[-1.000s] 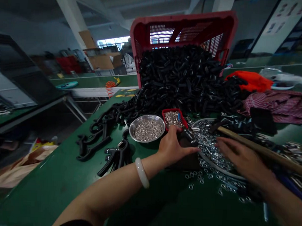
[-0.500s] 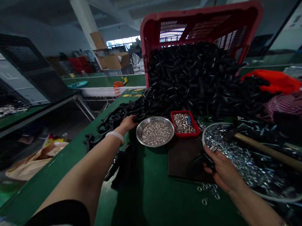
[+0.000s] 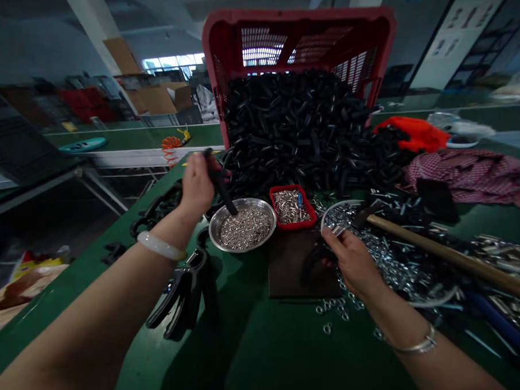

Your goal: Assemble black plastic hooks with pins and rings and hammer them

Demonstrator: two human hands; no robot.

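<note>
My left hand [image 3: 197, 183] is raised left of the metal bowl, its fingers closed round a long black plastic clamp handle [image 3: 224, 192] whose lower end points down over the bowl. The metal bowl [image 3: 213, 236] holds many small silvery pieces. My right hand [image 3: 355, 263] grips another black clamp handle [image 3: 314, 263], blurred, above a dark flat plate [image 3: 282, 276]. A small metal spring [image 3: 338, 229] shows at that hand's thumb and fingertips. Below the left wrist lie several black clamp parts with springs [image 3: 186, 295].
A tipped red crate [image 3: 214, 49] spills black parts onto the green table. A red tray [image 3: 299, 224] of metal pins stands beside the bowl. At right, a hammer [image 3: 438, 251] lies across a round tray [image 3: 442, 301] of metal pieces. Loose nuts [image 3: 332, 306] and checked cloth [image 3: 468, 172] lie nearby.
My left hand has risen from the black parts beside the bowl, now with a black clamp handle in it. The right hand keeps its hold near the plate. The view has turned right.
</note>
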